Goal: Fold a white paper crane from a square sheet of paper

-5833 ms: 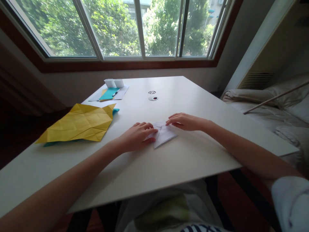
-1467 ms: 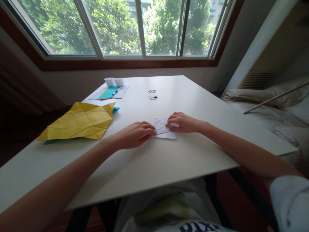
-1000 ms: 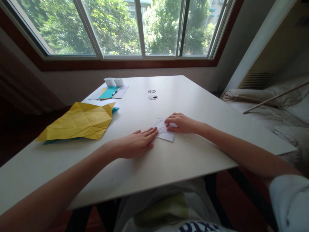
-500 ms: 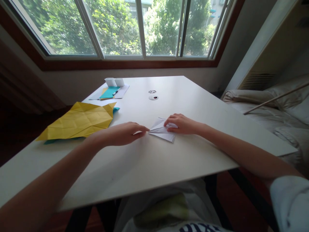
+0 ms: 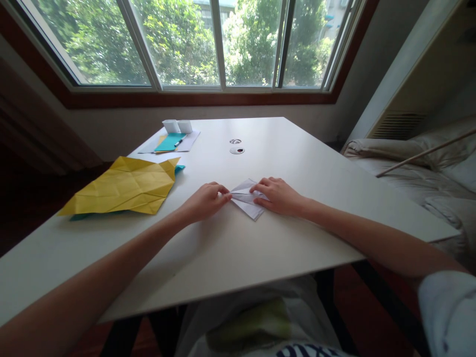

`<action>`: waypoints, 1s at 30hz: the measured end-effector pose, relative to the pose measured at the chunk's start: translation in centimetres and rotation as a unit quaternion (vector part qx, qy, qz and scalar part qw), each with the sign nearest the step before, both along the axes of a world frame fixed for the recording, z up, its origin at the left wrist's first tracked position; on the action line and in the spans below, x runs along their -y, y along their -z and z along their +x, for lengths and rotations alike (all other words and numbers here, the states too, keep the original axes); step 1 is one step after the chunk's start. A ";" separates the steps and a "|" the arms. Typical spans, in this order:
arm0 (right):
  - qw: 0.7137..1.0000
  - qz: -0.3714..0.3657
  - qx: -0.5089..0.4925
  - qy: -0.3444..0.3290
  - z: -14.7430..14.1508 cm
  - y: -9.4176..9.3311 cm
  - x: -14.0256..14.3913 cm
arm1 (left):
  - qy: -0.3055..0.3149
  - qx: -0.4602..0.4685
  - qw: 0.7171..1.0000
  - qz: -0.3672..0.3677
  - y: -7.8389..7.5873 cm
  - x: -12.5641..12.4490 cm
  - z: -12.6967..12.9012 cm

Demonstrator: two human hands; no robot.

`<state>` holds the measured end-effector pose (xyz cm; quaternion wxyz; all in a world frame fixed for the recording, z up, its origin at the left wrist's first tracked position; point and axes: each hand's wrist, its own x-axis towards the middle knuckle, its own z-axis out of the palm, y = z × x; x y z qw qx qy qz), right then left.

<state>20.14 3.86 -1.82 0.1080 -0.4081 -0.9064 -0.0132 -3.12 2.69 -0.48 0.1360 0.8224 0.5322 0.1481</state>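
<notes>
Folded white paper [image 5: 247, 204] lies flat at mid-worktop [image 5: 260, 258], long axis running left to right — its sharp tip points left. Left hand [image 5: 205, 201] pinches that tip; right hand [image 5: 277, 196] presses fingers down on the paper's right part — yellow sheet [image 5: 122, 187] well apart at left

A white table [image 5: 297, 163] stands before a wide window [image 5: 219, 44] in a dark wood frame, with green trees outside and daylight falling in. Below the sill the wall [image 5: 122, 129] is pale. At right lies a bed [image 5: 420, 173] with light bedding. The floor [image 5: 372, 317] under the table is reddish-brown wood.
</notes>
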 end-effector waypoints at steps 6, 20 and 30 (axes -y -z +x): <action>1.000 -0.004 -0.018 -0.019 -0.1 0.1 0.2 | -0.048 0.104 0.992 -0.059 -0.1 -0.4 0.2; 0.998 -0.035 -0.054 0.005 1.1 -0.1 -1.5 | -0.025 0.102 0.994 -0.032 0.3 -0.3 0.2; 0.993 -0.059 -0.089 -0.057 1.4 -0.4 -2.0 | 0.038 -0.017 0.996 0.076 1.1 -0.1 0.0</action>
